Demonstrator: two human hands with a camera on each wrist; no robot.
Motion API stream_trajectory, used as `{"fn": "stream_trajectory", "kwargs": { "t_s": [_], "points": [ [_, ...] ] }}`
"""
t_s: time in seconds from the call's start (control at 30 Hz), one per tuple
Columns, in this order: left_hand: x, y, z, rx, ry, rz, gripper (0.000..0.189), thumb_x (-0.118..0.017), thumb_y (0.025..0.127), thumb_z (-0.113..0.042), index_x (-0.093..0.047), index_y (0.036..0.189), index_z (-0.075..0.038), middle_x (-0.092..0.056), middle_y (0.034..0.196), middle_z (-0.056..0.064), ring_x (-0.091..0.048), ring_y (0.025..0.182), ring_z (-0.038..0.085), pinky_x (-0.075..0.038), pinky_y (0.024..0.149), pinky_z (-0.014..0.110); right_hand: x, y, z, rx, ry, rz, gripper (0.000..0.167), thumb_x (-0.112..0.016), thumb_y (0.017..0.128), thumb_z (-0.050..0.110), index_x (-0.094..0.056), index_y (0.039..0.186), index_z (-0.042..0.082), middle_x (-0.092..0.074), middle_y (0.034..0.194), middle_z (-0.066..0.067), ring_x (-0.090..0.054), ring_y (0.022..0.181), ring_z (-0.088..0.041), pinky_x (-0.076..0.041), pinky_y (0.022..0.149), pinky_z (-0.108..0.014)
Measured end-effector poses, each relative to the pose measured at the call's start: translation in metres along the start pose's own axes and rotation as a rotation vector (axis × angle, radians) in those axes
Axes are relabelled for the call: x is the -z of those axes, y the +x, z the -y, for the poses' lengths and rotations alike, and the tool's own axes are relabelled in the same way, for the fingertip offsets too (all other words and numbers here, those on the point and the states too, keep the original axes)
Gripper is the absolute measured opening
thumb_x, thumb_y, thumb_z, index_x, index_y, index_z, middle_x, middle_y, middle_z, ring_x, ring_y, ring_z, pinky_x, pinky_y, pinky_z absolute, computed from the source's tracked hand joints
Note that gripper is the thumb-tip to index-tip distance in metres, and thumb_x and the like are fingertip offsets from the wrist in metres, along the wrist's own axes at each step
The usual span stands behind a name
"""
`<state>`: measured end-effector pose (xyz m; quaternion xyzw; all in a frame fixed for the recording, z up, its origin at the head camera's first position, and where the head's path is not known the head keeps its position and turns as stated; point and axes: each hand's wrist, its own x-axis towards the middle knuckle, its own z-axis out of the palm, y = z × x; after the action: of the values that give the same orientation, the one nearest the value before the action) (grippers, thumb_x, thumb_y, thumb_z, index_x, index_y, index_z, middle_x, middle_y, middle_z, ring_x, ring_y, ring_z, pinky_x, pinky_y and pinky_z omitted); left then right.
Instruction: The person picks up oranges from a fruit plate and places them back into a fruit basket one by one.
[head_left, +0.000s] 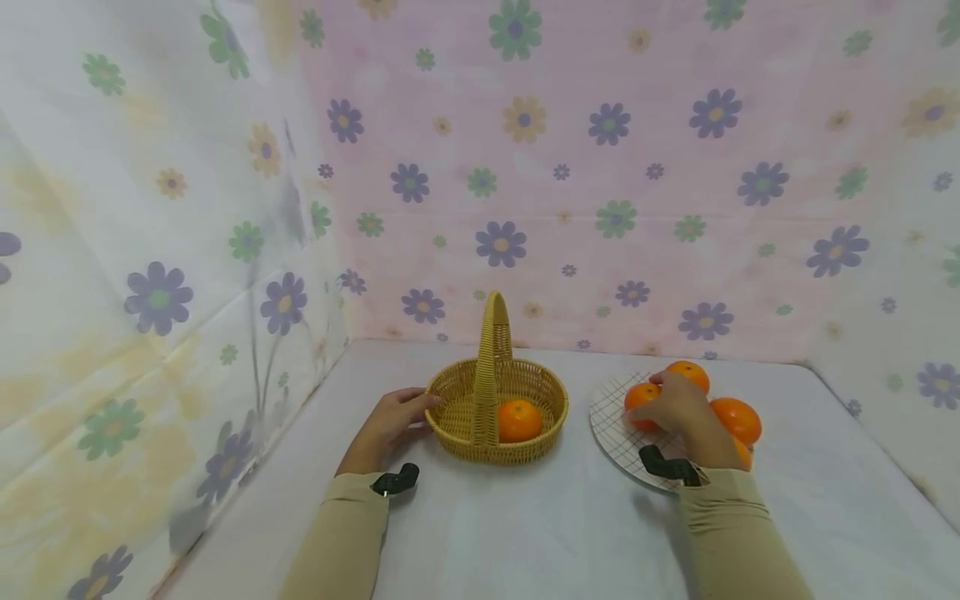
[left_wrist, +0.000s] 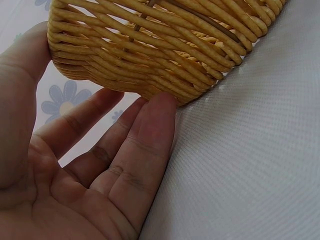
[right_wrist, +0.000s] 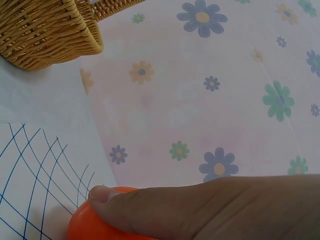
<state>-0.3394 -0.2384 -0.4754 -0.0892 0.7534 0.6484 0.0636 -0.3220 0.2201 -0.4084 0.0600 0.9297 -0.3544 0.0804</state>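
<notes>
A yellow wicker basket (head_left: pixel 495 452) with a tall arched handle stands on the white table, one orange (head_left: pixel 520 421) inside it. My left hand (head_left: pixel 390 423) holds the basket's left side; in the left wrist view its thumb meets the upper weave and its fingertips touch lower on the wall (left_wrist: pixel 150 65). Over a round white plate (head_left: pixel 609 417) with a grid pattern, my right hand (head_left: pixel 686 417) grips an orange (head_left: pixel 640 395) at the plate's left part. The right wrist view shows the thumb lying on that orange (right_wrist: pixel 82 225); the other fingers are hidden there.
More oranges share the plate: one at the back (head_left: pixel 692 375), one at the right (head_left: pixel 737 419), another partly behind my right wrist. Flower-patterned cloth walls (head_left: pixel 570 167) enclose the table's back and sides. White tabletop (head_left: pixel 525 525) lies between my forearms.
</notes>
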Motion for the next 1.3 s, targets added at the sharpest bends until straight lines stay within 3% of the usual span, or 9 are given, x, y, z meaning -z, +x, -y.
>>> {"fn": "stream_trajectory", "kwargs": {
  "t_s": [0.77, 1.3],
  "points": [
    [0.001, 0.001, 0.0, -0.004, 0.052, -0.001, 0.054, -0.077, 0.089, -0.039, -0.066, 0.133, -0.009, -0.069, 0.128, 0.012, -0.07, 0.107, 0.023, -0.062, 0.092, 0.038, -0.004, 0.008, 0.005, 0.04, -0.036, -0.023, 0.094, -0.086, 0.081, 0.043, -0.042, 0.153, 0.002, -0.055, 0.14, -0.025, -0.05, 0.119, -0.042, -0.047, 0.107, -0.063],
    [0.0, 0.004, 0.002, -0.011, -0.004, 0.006, 0.053, -0.077, 0.091, -0.033, -0.065, 0.135, -0.007, -0.069, 0.127, 0.014, -0.072, 0.103, 0.021, -0.064, 0.087, 0.037, -0.006, 0.005, 0.014, 0.12, -0.036, -0.069, 0.093, -0.083, 0.082, 0.046, -0.042, 0.154, 0.004, -0.054, 0.143, -0.024, -0.052, 0.118, -0.041, -0.049, 0.103, -0.061]
  ]
}}
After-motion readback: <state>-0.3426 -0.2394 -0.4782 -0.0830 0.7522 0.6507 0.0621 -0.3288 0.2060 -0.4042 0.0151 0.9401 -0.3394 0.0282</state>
